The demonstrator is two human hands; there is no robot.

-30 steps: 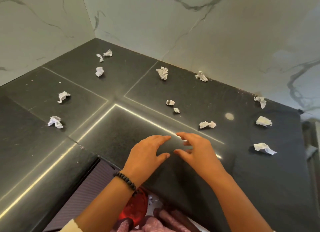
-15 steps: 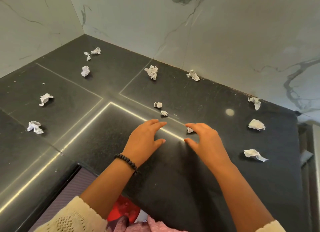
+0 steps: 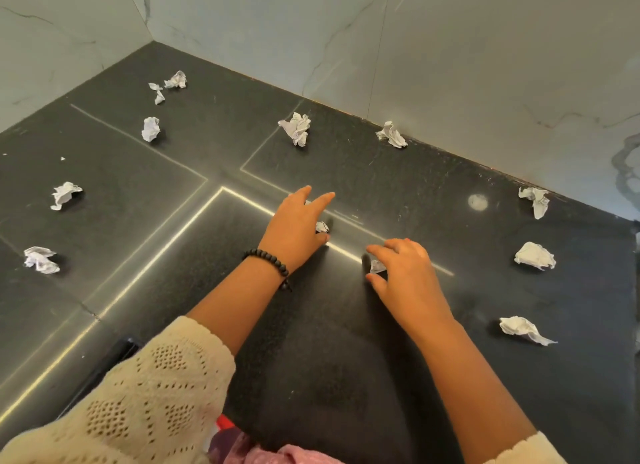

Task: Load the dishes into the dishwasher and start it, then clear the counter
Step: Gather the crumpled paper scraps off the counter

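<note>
Several crumpled white paper scraps lie scattered on the black stone counter (image 3: pixel 346 342). My left hand (image 3: pixel 298 228), with a black bead bracelet on the wrist, reaches forward with fingers stretched out over a small paper scrap (image 3: pixel 322 227) that lies just above its thumb. My right hand (image 3: pixel 408 276) is cupped over another small paper scrap (image 3: pixel 376 266), with thumb and forefinger curled around either side of it. The dishwasher and dishes are not in view.
Larger scraps lie at the right (image 3: pixel 535 255) (image 3: pixel 524 330) (image 3: pixel 535 200), along the marble back wall (image 3: pixel 391 135) (image 3: pixel 297 128), and at the left (image 3: pixel 64 194) (image 3: pixel 41 259) (image 3: pixel 151 128). The counter's front edge is near my body.
Both hands have moved forward over the counter. My left hand reached the small scraps near the seam, and my right hand closed around the scrap it was hovering over.
</note>
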